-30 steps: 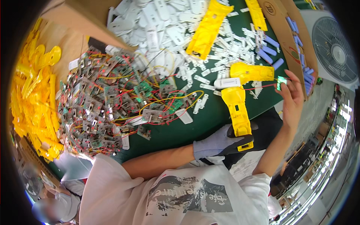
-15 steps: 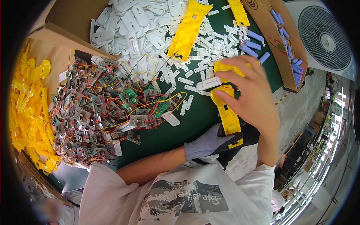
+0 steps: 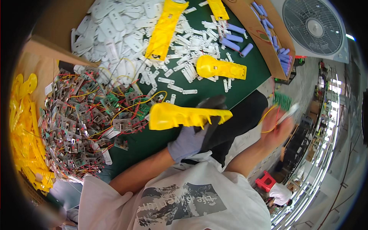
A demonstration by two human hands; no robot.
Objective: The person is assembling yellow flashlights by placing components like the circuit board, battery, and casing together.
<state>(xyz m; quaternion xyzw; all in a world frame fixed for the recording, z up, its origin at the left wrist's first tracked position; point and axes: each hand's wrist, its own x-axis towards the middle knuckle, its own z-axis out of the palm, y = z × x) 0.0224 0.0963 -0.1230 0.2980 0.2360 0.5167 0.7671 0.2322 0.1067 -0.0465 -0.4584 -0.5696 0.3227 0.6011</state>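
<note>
My left hand (image 3: 191, 140), in a grey-and-black glove, is closed around a yellow plastic shell (image 3: 172, 115). The shell is turned on its side, with its ribbed edge downward. Off to the right, beyond the table edge, my bare right hand (image 3: 278, 132) grips a slim white piece (image 3: 288, 113), smeared by motion. A yellow wire (image 3: 264, 124) loops beside those fingers, and a green ribbed shape (image 3: 282, 101) shows just above; whether it joins the white piece I cannot tell. Another yellow shell (image 3: 220, 68) lies on the green table (image 3: 245, 82), beyond my left hand.
Wired circuit boards (image 3: 88, 119) are heaped at left, beside piled yellow shells (image 3: 25, 130). White covers (image 3: 115, 23) and small white strips (image 3: 184, 65) spread across the back. A cardboard box (image 3: 278, 69) of purple cylindrical cells and a fan (image 3: 314, 28) stand at far right.
My left hand has turned the yellow shell sideways and moved left. My right hand has swung down and right, off the table, with a white piece. The view has shifted.
</note>
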